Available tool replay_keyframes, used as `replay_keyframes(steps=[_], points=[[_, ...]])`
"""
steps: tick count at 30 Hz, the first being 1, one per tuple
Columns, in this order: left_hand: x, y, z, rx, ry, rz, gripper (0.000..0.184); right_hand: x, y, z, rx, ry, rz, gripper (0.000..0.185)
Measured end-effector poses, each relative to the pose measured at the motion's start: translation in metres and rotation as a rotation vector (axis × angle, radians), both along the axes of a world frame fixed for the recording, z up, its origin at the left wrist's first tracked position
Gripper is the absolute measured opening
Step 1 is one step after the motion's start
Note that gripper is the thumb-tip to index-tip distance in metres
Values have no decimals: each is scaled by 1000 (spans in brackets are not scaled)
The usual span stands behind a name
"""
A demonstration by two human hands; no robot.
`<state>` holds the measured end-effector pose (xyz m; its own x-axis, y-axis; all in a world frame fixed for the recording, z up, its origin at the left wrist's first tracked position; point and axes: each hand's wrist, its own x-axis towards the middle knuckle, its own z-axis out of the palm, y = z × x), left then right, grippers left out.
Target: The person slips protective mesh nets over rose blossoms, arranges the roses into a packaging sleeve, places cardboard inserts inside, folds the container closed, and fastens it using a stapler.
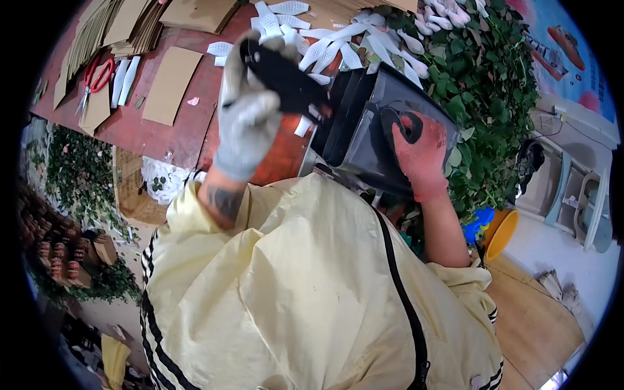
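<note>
My left hand [247, 123], in a pale knit glove, is raised over the red table, its fingers closed around a flat black piece [286, 79] with small holes near one end. The piece's lower right end comes close to a black machine-like box [344, 117] with a grey, glossy top. On the right side of that box lies my right hand [424, 153], in a red glove. Its fingers curl by a dark rounded part, and what they grip, if anything, is hidden. White mesh flower sleeves [335, 49] lie in a loose heap beyond my left hand.
Cardboard sheets [172, 84] and red-handled scissors [97, 78] lie on the table's left side. Leafy stems [484, 84] are piled at the right, near pink sleeved buds [448, 13]. A wicker basket [133, 188] stands below left, and a yellow bucket [502, 234] below right.
</note>
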<state>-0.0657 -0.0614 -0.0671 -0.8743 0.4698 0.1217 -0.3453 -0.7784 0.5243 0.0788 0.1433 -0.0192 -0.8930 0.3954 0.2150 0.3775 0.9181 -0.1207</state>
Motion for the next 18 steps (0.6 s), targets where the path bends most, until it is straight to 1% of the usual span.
replay_keyframes(steps=[2,4,6,9,10,12,13,14,16,17,18], points=[[30,-17,11,-74,19,-22,80,-1,-2,1,-9,8,4,34],[49,-27,10,-157,31,-3,85,-3,-3,5,-45,-40,-14,31],[56,-28,11,-165,34,23,85,-2,-1,2,-24,-13,8,31],[64,-23,5,-184,84,140,86,1,1,-3,9,20,40,31],[66,-22,4,-176,91,148,86,0,3,-2,17,29,53,31],[71,-21,6,-114,60,79,84,-2,1,1,-2,2,35,31],[74,-19,8,-144,-5,125,88,-2,0,2,-30,-32,10,31],[76,-17,7,-145,-3,128,88,-2,0,2,-31,-30,13,31],[76,-12,2,8,-174,102,86,-1,2,-3,4,0,10,31],[73,-11,4,46,-303,79,70,0,4,-5,4,3,11,31],[70,-9,-3,47,-298,79,70,0,5,-8,6,17,18,31]])
